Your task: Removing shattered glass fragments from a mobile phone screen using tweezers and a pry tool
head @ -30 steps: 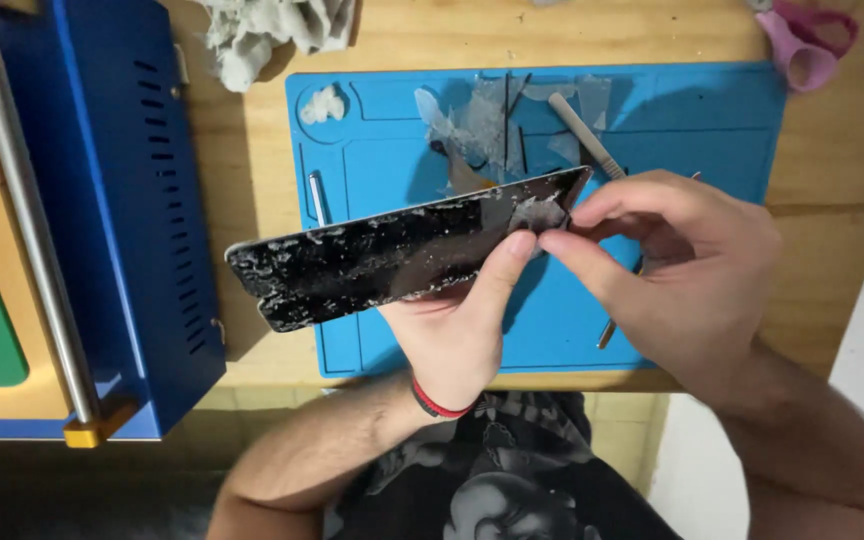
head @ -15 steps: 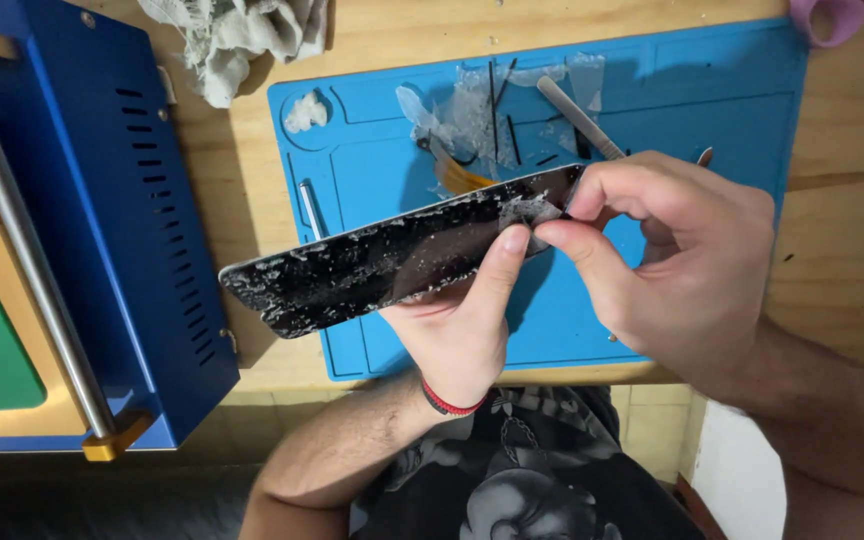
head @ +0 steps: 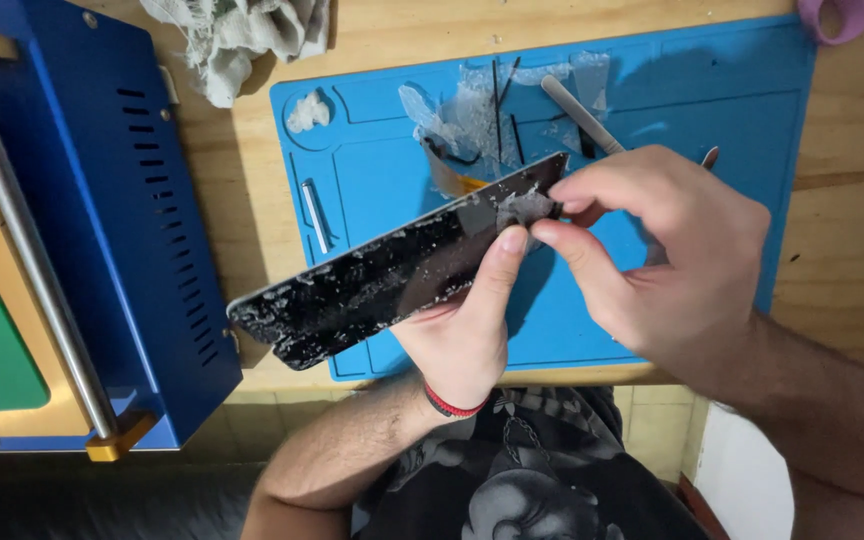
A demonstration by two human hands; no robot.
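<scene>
Phone screen (head: 392, 285), black and residue-speckled, held tilted above the blue mat (head: 752, 120) on the bench (head: 852, 230). Left hand (head: 462, 330) grips it from below, thumb on the glass. Right hand (head: 672, 260) fingers narrow, pinching a flake at the top corner. Best to peel slowly and at a low angle, with the panel well supported. No packages or labels visible.

Two hands: the left hand (head: 462, 325) and the right hand (head: 667, 265), both on one cracked black phone screen (head: 392, 265). One blue work mat (head: 742, 130) lies on one wooden bench (head: 852, 250). One blue machine (head: 102, 200) stands at the left. One grey rag (head: 237, 35) lies at the far edge. One metal pry tool (head: 577, 110) rests on the mat. One red wristband (head: 449, 405) circles the left wrist.
</scene>
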